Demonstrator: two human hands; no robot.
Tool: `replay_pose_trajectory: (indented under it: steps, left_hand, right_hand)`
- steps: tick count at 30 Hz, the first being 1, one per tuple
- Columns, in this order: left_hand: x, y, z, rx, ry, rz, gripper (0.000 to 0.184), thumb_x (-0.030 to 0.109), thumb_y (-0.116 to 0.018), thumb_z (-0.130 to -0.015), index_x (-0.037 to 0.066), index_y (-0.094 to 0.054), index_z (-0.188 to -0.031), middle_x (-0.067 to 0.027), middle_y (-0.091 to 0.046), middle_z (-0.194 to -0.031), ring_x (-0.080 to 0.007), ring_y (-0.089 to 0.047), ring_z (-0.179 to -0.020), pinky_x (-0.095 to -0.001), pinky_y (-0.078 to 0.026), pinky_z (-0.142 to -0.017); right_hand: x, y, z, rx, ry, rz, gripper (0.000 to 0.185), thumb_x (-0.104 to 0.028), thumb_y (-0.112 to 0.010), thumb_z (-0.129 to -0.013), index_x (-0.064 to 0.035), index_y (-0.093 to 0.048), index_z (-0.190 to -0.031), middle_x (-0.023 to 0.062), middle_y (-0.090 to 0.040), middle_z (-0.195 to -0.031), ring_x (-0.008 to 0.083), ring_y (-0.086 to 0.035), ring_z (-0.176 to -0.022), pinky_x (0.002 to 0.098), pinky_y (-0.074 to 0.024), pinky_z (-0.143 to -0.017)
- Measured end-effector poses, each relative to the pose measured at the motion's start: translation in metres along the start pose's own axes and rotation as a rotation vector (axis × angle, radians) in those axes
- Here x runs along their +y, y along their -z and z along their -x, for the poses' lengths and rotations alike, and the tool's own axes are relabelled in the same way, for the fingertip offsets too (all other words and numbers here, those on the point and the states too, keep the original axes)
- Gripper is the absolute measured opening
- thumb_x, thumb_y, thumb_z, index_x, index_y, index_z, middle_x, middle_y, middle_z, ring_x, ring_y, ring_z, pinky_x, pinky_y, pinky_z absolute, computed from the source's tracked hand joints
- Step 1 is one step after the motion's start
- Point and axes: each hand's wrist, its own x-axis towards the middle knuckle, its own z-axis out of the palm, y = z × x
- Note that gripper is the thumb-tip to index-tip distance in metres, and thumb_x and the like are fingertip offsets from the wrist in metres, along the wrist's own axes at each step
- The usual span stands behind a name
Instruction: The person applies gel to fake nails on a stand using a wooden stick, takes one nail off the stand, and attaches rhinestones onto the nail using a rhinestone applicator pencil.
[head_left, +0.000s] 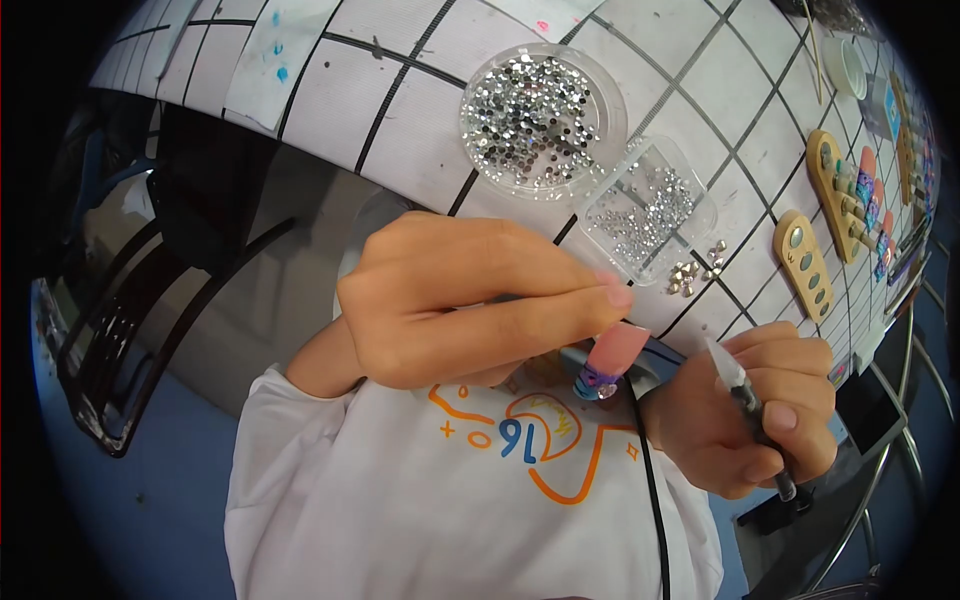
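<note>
My left hand (pixel 470 300) has its thumb and fingertips pinched on a false nail (pixel 615 352), pink with a blue and purple patterned end and a shiny stone on it. In my right hand (pixel 770 420) is a dark pen-like picking tool (pixel 752 415), gripped by curled fingers, its whitish pointed tip upward. Beyond my left fingertips lies a clear rectangular box (pixel 683 247) of small silver rhinestones. A round clear dish (pixel 612 95) of larger rhinestones stands beside it. Several loose gems (pixel 684 278) lie near the box's corner.
Wooden holders (pixel 803 265) with oval spots lie at the right; another holder (pixel 828 170) has decorated false nails (pixel 868 175) standing by it. A small white cup (pixel 846 68) is farther back. Paint-dotted paper (pixel 275 65) lies at the left. A dark chair (pixel 200 230) stands left of the table.
</note>
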Motion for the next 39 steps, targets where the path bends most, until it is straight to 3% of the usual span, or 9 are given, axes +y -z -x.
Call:
replay_pose_trajectory:
  steps: [1,4,17,19,35,37,39]
  left_hand:
    - [0.0004,-0.0001,0.0000,-0.003,-0.005,-0.007,0.029,-0.007,-0.065,-0.055,-0.006,-0.059,-0.084,-0.0147,-0.059,-0.081,-0.0217,-0.061,-0.060,-0.0254,-0.050,-0.051]
    - [0.0012,-0.0028,-0.0016,0.008,-0.019,-0.032,0.029,-0.009,-0.061,-0.055,-0.007,-0.058,-0.084,-0.0153,-0.059,-0.079,-0.0215,-0.061,-0.059,-0.0254,-0.050,-0.049]
    - [-0.0004,-0.0045,-0.0013,0.015,-0.047,-0.110,0.027,-0.010,-0.059,-0.056,-0.005,-0.059,-0.083,-0.0121,-0.059,-0.075,-0.0198,-0.060,-0.057,-0.0239,-0.049,-0.047]
    - [0.0009,-0.0033,-0.0008,0.018,-0.043,-0.111,0.026,-0.009,-0.059,-0.057,-0.005,-0.059,-0.083,-0.0119,-0.059,-0.075,-0.0195,-0.060,-0.057,-0.0237,-0.049,-0.047]
    - [-0.0010,-0.0056,-0.0014,0.047,-0.054,-0.120,0.024,-0.008,-0.062,-0.059,-0.004,-0.060,-0.082,-0.0107,-0.059,-0.073,-0.0189,-0.060,-0.056,-0.0235,-0.049,-0.047]
    - [-0.0012,-0.0072,-0.0020,0.054,-0.059,-0.122,0.025,-0.008,-0.061,-0.058,-0.004,-0.059,-0.083,-0.0108,-0.059,-0.074,-0.0191,-0.060,-0.056,-0.0238,-0.049,-0.047]
    - [-0.0016,-0.0081,-0.0020,0.061,-0.068,-0.123,0.026,-0.008,-0.061,-0.058,-0.004,-0.059,-0.083,-0.0108,-0.059,-0.075,-0.0193,-0.061,-0.057,-0.0240,-0.050,-0.047]
  right_hand:
    - [-0.0013,0.0062,-0.0020,-0.116,-0.029,-0.009,0.020,-0.023,-0.045,-0.085,-0.0044,-0.041,-0.082,0.0078,-0.050,-0.065,0.0153,-0.044,-0.056,0.0211,-0.0419,-0.043]
    - [-0.0033,0.0085,-0.0017,-0.175,-0.016,-0.073,0.017,-0.020,-0.048,-0.083,-0.0043,-0.042,-0.081,0.0071,-0.050,-0.066,0.0154,-0.044,-0.056,0.0216,-0.0418,-0.043]
    - [-0.0013,0.0057,-0.0019,-0.226,-0.008,-0.131,0.007,-0.005,-0.055,-0.072,-0.0016,-0.050,-0.075,0.0076,-0.052,-0.066,0.0162,-0.048,-0.056,0.0229,-0.0409,-0.041]
    - [0.0009,0.0055,-0.0024,-0.338,0.062,-0.055,0.026,-0.031,-0.046,-0.083,-0.0077,-0.038,-0.075,0.0045,-0.043,-0.060,0.0134,-0.037,-0.051,0.0207,-0.0299,-0.038]
    - [0.0005,0.0061,-0.0023,-0.333,0.060,-0.057,0.026,-0.030,-0.047,-0.083,-0.0077,-0.038,-0.074,0.0045,-0.042,-0.060,0.0135,-0.037,-0.051,0.0207,-0.0295,-0.038]
    - [-0.0006,0.0060,-0.0021,-0.233,0.019,-0.098,0.009,-0.009,-0.053,-0.075,-0.0019,-0.048,-0.079,0.0077,-0.051,-0.066,0.0164,-0.047,-0.057,0.0231,-0.0409,-0.042]
    - [0.0017,0.0060,-0.0028,-0.173,0.004,-0.079,0.011,-0.011,-0.051,-0.077,-0.0018,-0.048,-0.081,0.0078,-0.050,-0.065,0.0165,-0.047,-0.057,0.0226,-0.0396,-0.042]
